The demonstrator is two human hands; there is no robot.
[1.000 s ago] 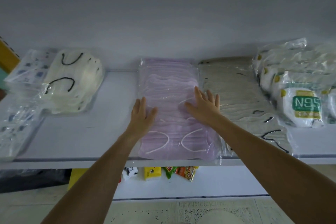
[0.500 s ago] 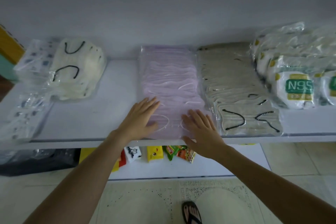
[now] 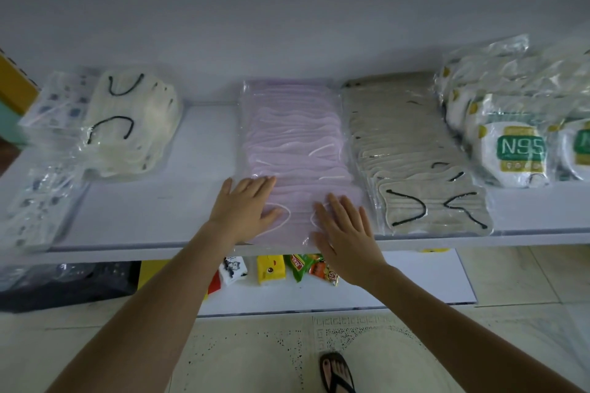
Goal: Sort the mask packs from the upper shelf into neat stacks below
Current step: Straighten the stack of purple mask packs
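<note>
Pink mask pack (image 3: 293,143): it lies flat in the middle of the upper shelf (image 3: 153,210), long side running from the back wall to the front edge. Its near end sits under both your hands.
Your left hand (image 3: 245,207): it is flat on the pack's near left part, fingers straight and pointing up and to the right, gripping nothing.
Your right hand (image 3: 344,233): it is flat on the pack's near right part, fingers straight and slightly spread. The heel hangs past the shelf's front edge, and it grips nothing either.
Neighbours: the grey mask pack (image 3: 415,169) lies just beside the pink one on your right, with the N95 packs (image 3: 517,150) beyond it. The cream mask pack (image 3: 134,118) lies well apart on your left, by the clear printed packs (image 3: 41,169).
Below: snack packets (image 3: 297,265) lie on the lower shelf (image 3: 415,281), partly hidden by your right wrist.
Since a second ago: your hands were further up the pink pack, the right one at mid-length on its right edge. Both have slid back to the near end. Over the last half second they have hardly shifted.
</note>
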